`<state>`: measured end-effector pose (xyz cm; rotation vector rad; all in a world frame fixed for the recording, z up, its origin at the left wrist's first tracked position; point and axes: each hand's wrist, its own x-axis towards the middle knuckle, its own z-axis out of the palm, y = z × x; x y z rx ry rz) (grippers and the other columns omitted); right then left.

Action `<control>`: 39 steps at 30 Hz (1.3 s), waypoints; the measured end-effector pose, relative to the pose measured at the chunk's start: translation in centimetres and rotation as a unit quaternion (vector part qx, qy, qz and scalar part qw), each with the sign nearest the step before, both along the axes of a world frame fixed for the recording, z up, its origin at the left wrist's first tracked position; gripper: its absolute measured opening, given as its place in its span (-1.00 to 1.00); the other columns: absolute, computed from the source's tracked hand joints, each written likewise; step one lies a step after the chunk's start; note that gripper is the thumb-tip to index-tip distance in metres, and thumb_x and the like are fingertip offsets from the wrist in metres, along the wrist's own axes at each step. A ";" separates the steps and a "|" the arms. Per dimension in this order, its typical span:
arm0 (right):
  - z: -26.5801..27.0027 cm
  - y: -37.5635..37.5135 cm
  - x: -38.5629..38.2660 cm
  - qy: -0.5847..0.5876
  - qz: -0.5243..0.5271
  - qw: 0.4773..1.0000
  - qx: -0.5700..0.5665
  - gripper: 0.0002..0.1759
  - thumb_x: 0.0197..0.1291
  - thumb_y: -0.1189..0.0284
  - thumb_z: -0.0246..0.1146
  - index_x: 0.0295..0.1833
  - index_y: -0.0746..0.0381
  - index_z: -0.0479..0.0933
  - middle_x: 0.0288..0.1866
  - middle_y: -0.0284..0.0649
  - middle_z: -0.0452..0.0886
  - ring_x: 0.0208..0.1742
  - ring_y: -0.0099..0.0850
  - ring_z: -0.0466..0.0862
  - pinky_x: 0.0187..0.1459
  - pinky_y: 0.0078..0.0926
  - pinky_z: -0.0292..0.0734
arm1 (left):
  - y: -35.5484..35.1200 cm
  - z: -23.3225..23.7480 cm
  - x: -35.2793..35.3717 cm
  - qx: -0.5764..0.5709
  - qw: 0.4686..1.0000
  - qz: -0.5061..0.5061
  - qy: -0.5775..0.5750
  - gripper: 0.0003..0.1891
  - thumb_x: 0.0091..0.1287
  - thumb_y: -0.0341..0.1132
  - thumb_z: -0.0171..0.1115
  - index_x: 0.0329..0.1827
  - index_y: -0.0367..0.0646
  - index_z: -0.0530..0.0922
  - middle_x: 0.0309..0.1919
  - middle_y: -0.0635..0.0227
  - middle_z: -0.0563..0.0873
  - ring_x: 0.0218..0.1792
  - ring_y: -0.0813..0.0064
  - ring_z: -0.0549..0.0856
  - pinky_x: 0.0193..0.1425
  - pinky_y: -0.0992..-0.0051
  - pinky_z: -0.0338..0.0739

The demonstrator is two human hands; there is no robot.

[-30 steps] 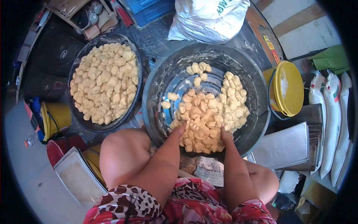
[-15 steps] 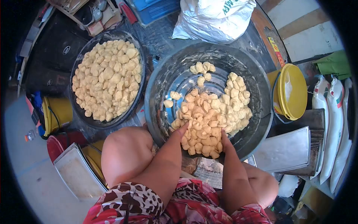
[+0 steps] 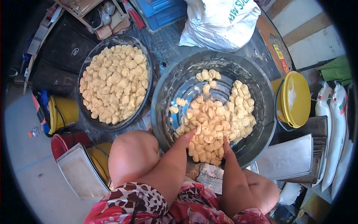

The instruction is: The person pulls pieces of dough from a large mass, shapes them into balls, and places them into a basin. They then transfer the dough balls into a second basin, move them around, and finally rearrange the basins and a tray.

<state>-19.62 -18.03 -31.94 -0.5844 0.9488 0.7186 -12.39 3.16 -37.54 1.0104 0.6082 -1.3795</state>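
Both my hands reach into a large dark basin (image 3: 261,142) between my knees and cup a heap of small pale dough pieces (image 3: 209,128). My left hand (image 3: 190,136) is at the heap's left side with its thumb on top. On the right side, my right hand (image 3: 227,146) presses in, thumb upward. The fingers of both hands are hidden under the dough. Dough at the near side of the heap overlaps the basin's front rim. More pieces lie along the basin's right side, with a few small clumps at the back and left.
A round dark tub (image 3: 87,117) piled with dough pieces stands at the left. Behind the basin sits a white sack (image 3: 220,26). A yellow bucket (image 3: 298,99), metal trays (image 3: 285,156) and upright white sacks (image 3: 337,130) are at the right. Another yellow bucket (image 3: 65,114) stands far left.
The whole view has shifted, so the basin, tub and sacks appear slightly lower and farther right. My hands stay around the heap of dough, which has hardly changed shape.
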 end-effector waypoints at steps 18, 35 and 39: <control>20.6 6.6 11.8 -0.253 -0.046 0.963 -0.081 -0.36 0.18 0.03 0.05 0.23 0.27 0.28 0.09 -0.05 0.49 0.05 -0.20 0.54 0.03 -0.26 0.50 | -0.8 20.5 17.0 -0.040 0.926 -0.225 -0.299 -0.44 0.16 0.15 0.09 0.07 -0.08 0.53 0.09 0.31 0.54 0.03 0.45 0.52 0.12 0.42 0.35; 31.5 28.0 29.3 -0.457 0.194 0.854 -0.158 -0.36 0.11 0.10 0.22 0.17 0.31 0.32 0.07 -0.11 0.40 0.03 -0.30 0.45 0.01 -0.31 0.45 | 32.1 37.9 25.7 0.413 0.725 0.013 -0.551 -0.52 0.11 0.02 0.13 -0.10 -0.22 0.54 -0.18 0.25 0.60 -0.21 0.33 0.59 -0.16 0.35 0.47; 23.2 20.5 24.9 -0.415 0.260 0.818 -0.302 -0.48 0.11 0.15 0.21 0.13 0.19 0.40 -0.11 -0.32 0.51 -0.07 -0.48 0.47 -0.11 -0.42 0.42 | 30.9 30.3 15.7 0.245 0.844 0.031 -0.477 -0.76 0.06 -0.14 0.14 -0.37 -0.12 0.56 -0.49 0.37 0.57 -0.57 0.47 0.58 -0.50 0.50 0.50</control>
